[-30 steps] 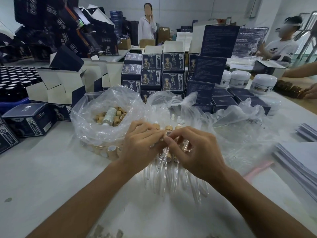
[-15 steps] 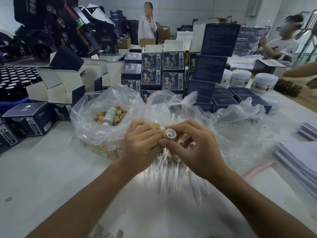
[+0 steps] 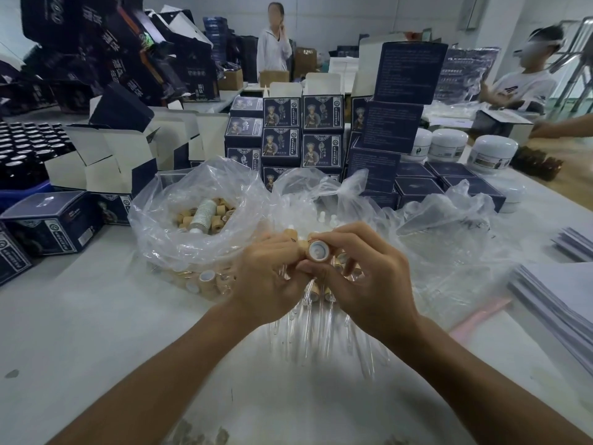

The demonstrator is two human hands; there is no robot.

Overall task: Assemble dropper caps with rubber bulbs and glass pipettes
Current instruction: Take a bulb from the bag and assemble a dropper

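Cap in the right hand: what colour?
Tan outside, white inside, on the cap pinched by the right hand; head view.

Beyond our fingertips (image 3: 316,242) lies the crumpled clear plastic bag (image 3: 179,226) holding small tan cylindrical caps (image 3: 221,210); beneath our fingers lie thin clear glass pipettes (image 3: 308,329); stacked dark printed cartons (image 3: 301,130) stand farther behind.

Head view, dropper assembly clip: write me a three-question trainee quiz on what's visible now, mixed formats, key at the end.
1. True or false: the right hand holds a dropper cap with its open end facing the camera.
2. The loose caps sit in: A) a clear plastic bag B) a blue crate C) a white jar.
3. What lies on the table just beneath the left hand?

Key: 1 true. 2 A. 3 Glass pipettes.
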